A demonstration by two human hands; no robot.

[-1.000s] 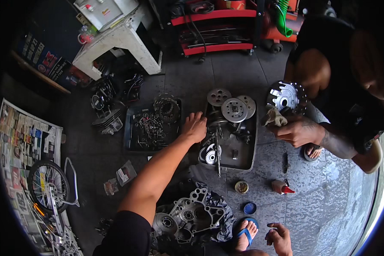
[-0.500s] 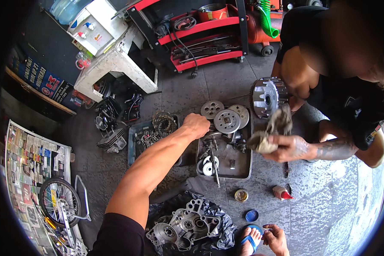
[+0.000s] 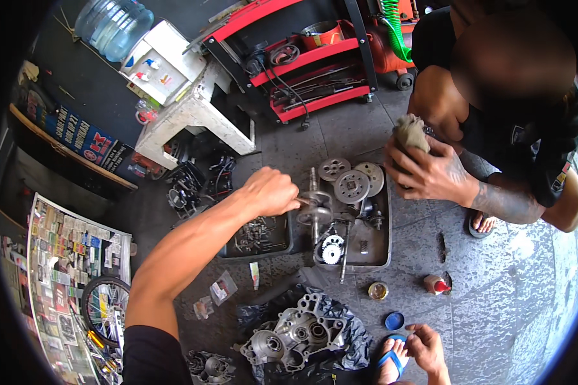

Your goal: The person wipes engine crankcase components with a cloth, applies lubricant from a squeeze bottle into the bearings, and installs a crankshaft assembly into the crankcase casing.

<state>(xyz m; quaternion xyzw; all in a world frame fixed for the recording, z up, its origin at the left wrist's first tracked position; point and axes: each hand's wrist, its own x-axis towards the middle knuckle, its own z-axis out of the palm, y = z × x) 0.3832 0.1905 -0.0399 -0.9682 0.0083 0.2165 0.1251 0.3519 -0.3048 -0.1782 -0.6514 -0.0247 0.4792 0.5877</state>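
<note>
My left hand (image 3: 271,192) is closed round the connecting rod of a crankshaft (image 3: 315,212), whose shaft stands lengthwise over the left edge of a grey tray (image 3: 386,253). In that tray lie round metal plates (image 3: 352,187), a white-looking gear (image 3: 332,251) and a long thin shaft (image 3: 345,256). Beside my sandalled foot my right hand (image 3: 427,350) is closed, its thumb and forefinger together; what they hold, if anything, is too small to make out. An engine case half (image 3: 295,332) rests on black plastic, in front of me.
A second tray (image 3: 288,247) of small parts lies under my left forearm. Across from me a person's hand (image 3: 417,167) grips a rag (image 3: 411,133). An open jar (image 3: 377,290), a blue lid (image 3: 394,320) and a red-capped bottle (image 3: 435,284) stand on the floor. A red tool cart (image 3: 327,102) is behind.
My left hand has raised the crankshaft out of the grey tray and leftward. The right hand's fingers have drawn together. Across from me, the large clutch basket is now out of sight.
</note>
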